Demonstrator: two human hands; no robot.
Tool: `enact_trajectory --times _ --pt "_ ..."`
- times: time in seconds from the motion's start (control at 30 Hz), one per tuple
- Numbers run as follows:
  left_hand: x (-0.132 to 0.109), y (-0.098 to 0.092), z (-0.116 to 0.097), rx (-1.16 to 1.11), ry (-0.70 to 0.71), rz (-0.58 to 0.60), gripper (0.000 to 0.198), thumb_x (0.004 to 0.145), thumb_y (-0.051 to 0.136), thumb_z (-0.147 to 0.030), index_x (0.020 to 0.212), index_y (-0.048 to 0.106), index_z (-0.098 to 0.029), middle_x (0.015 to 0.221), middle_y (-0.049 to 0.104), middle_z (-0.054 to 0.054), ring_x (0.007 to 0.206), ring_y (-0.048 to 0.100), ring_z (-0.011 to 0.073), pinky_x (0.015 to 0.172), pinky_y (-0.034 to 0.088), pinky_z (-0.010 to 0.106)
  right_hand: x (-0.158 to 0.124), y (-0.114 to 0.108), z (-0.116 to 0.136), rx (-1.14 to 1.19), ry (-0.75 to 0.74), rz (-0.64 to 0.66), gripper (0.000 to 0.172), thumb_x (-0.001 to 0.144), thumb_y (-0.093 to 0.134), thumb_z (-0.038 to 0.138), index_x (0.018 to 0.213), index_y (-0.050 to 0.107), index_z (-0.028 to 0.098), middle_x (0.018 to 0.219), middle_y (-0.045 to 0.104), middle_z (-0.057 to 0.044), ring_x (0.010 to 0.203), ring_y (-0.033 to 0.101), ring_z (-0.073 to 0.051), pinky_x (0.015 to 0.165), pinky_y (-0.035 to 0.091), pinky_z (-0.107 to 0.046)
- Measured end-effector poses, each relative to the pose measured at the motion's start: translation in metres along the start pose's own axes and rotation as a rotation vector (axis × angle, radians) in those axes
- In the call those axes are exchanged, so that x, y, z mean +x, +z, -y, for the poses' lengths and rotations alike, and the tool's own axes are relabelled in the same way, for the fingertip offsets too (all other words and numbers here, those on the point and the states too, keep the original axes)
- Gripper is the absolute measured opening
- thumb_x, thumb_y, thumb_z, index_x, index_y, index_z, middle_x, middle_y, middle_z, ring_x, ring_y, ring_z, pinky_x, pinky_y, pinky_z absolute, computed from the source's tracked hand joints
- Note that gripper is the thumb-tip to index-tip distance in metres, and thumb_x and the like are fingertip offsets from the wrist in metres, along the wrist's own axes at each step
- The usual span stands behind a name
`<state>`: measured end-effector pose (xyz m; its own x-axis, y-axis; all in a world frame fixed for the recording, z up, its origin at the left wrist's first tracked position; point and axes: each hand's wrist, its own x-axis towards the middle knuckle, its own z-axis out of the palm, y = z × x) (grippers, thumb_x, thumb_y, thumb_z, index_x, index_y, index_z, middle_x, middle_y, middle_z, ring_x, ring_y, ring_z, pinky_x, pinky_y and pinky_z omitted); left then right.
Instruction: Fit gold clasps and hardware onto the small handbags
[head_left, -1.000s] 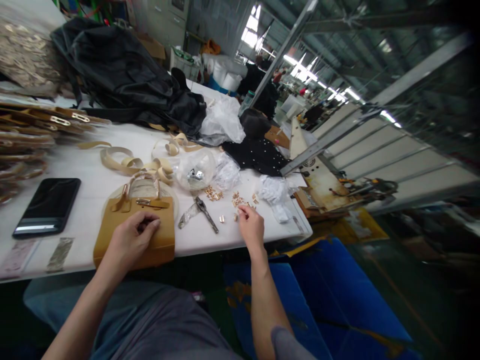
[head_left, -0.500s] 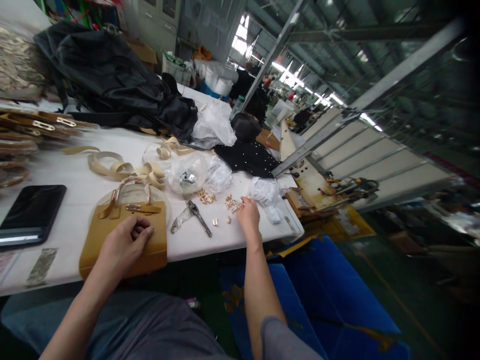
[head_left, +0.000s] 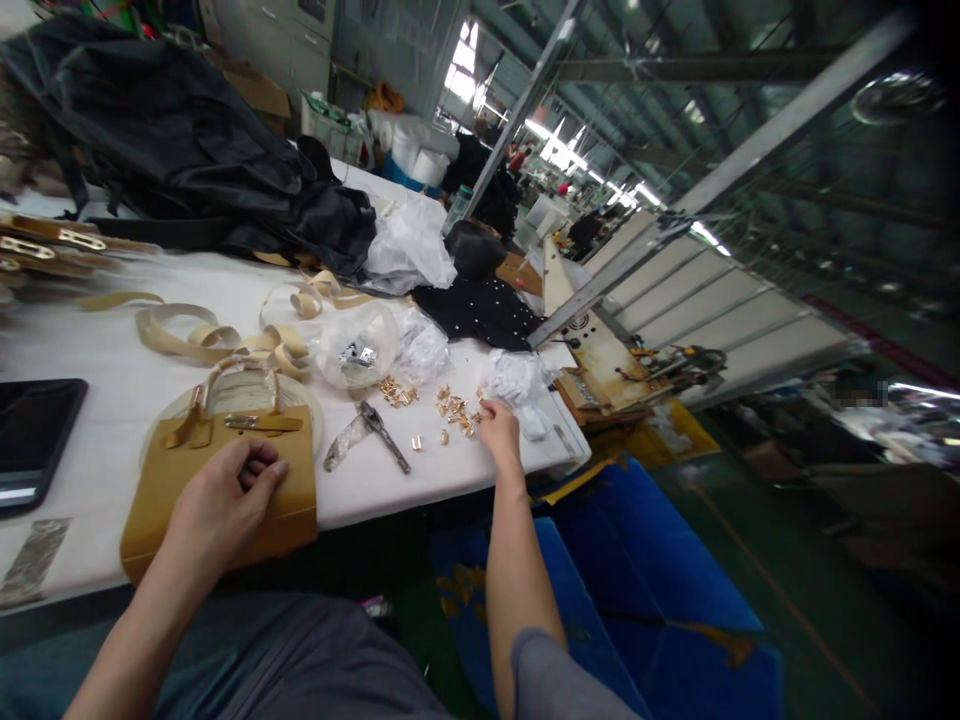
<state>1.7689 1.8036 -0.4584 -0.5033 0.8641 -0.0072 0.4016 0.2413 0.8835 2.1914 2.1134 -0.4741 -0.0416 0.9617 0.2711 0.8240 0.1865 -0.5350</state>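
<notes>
My left hand [head_left: 225, 500] rests on the front of a mustard-yellow handbag [head_left: 289, 490], its fingers curled closed; what they hold, if anything, is hidden. The bag's handles are wrapped in clear film, and a gold clasp [head_left: 241, 421] sits near its top. At the right, my right hand [head_left: 500, 432] has its fingertips pinched at the edge of a loose pile of small gold metal fittings [head_left: 452, 404]. One gold fitting [head_left: 480, 394] shows at those fingertips. Between the hands lies a dark metal hand tool [head_left: 385, 436] with clear plastic around one handle.
Clear plastic bags [head_left: 356, 345] and a coiled tan strip [head_left: 180, 335] lie behind the handbag. A black phone [head_left: 37, 435] is at left, a black backpack [head_left: 172, 130] at the back. Blue bins [head_left: 667, 560] stand below the table's right edge, near a sewing machine [head_left: 600, 350].
The view has shifted right, so the table's things sit further left in it. My right hand stays by the gold fittings, where more of the pile now shows. My left hand remains on the handbag.
</notes>
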Motion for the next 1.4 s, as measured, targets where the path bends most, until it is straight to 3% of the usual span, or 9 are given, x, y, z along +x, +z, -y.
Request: enact_trajectory --times 0.17,0.37,0.5,0.63,0.73,1.07,1.13,1.27,1.4 --pt "0.0 0.001 -0.002 -0.009 -0.008 0.005 0.045 0.091 0.074 -0.066 0.106 0.071 -0.024 0.091 0.072 0.002 0.082 0.069 0.0253 0.08 0.058 0.042 -0.014 0.001 -0.012 0.104 0.008 0.048 0.041 0.101 0.057 0.034 0.125 0.088 0.022 0.121 0.089 -0.012 0.11 0.081 -0.03 0.107 0.065 -0.045" --pt "0.0 0.0 -0.005 0.001 -0.013 0.0 0.045 0.089 0.074 -0.067 0.103 0.071 -0.024 0.089 0.073 0.003 0.081 0.069 0.026 0.079 0.057 0.042 -0.018 -0.001 -0.009 0.068 0.029 0.02 0.04 0.101 0.06 0.044 0.118 0.088 0.022 0.127 0.086 -0.015 0.123 0.077 -0.033 0.118 0.057 -0.05" --pt "-0.001 0.0 -0.004 -0.002 -0.009 -0.011 0.046 0.089 0.074 -0.067 0.104 0.071 -0.024 0.09 0.073 0.003 0.082 0.07 0.026 0.081 0.058 0.042 -0.018 0.0 0.0 0.061 0.027 0.059 0.045 0.096 0.074 0.058 0.119 0.088 0.022 0.12 0.083 -0.014 0.106 0.077 -0.031 0.108 0.061 -0.048" --pt "-0.001 0.0 -0.001 -0.016 -0.014 -0.002 0.046 0.09 0.074 -0.067 0.105 0.071 -0.024 0.091 0.074 0.003 0.083 0.071 0.0264 0.081 0.058 0.042 -0.027 0.001 0.007 0.088 0.024 0.056 0.054 0.095 0.077 0.058 0.133 0.084 0.02 0.132 0.079 -0.016 0.093 0.077 -0.025 0.099 0.064 -0.044" --pt "0.0 -0.001 -0.001 -0.019 -0.025 0.002 0.048 0.089 0.074 -0.068 0.105 0.071 -0.024 0.09 0.074 0.003 0.082 0.071 0.027 0.08 0.059 0.043 -0.037 0.0 0.007 0.111 0.018 0.06 0.056 0.09 0.083 0.059 0.133 0.085 0.022 0.132 0.08 -0.015 0.093 0.077 -0.026 0.098 0.065 -0.044" --pt "0.0 0.0 0.0 -0.027 -0.003 -0.002 0.047 0.09 0.075 -0.067 0.106 0.071 -0.023 0.092 0.074 0.003 0.081 0.07 0.0259 0.08 0.059 0.042 -0.048 0.001 0.009 0.148 -0.022 -0.007 0.037 0.098 0.069 0.045 0.12 0.088 0.022 0.118 0.085 -0.013 0.1 0.079 -0.028 0.098 0.065 -0.042" --pt "0.0 0.0 -0.001 -0.023 -0.006 -0.002 0.046 0.09 0.075 -0.067 0.106 0.072 -0.023 0.091 0.073 0.003 0.08 0.069 0.0257 0.079 0.059 0.042 -0.043 0.0 0.009 0.123 -0.027 -0.034 0.038 0.1 0.066 0.045 0.121 0.088 0.021 0.12 0.085 -0.014 0.1 0.078 -0.028 0.099 0.065 -0.042" --pt "-0.001 -0.002 -0.004 -0.032 -0.01 0.01 0.047 0.09 0.075 -0.067 0.106 0.071 -0.023 0.092 0.074 0.004 0.083 0.07 0.0263 0.082 0.059 0.042 -0.015 -0.005 0.003 0.019 -0.019 -0.119 0.046 0.104 0.054 0.037 0.131 0.084 0.014 0.133 0.078 -0.022 0.116 0.073 -0.034 0.116 0.056 -0.052" --pt "0.0 -0.005 -0.009 -0.019 -0.013 0.003 0.045 0.09 0.074 -0.066 0.103 0.07 -0.023 0.089 0.073 0.004 0.08 0.07 0.0265 0.079 0.058 0.042 0.016 -0.004 0.004 -0.061 -0.081 -0.047 0.047 0.107 0.056 0.04 0.14 0.082 0.017 0.135 0.075 -0.02 0.129 0.067 -0.035 0.123 0.049 -0.053"
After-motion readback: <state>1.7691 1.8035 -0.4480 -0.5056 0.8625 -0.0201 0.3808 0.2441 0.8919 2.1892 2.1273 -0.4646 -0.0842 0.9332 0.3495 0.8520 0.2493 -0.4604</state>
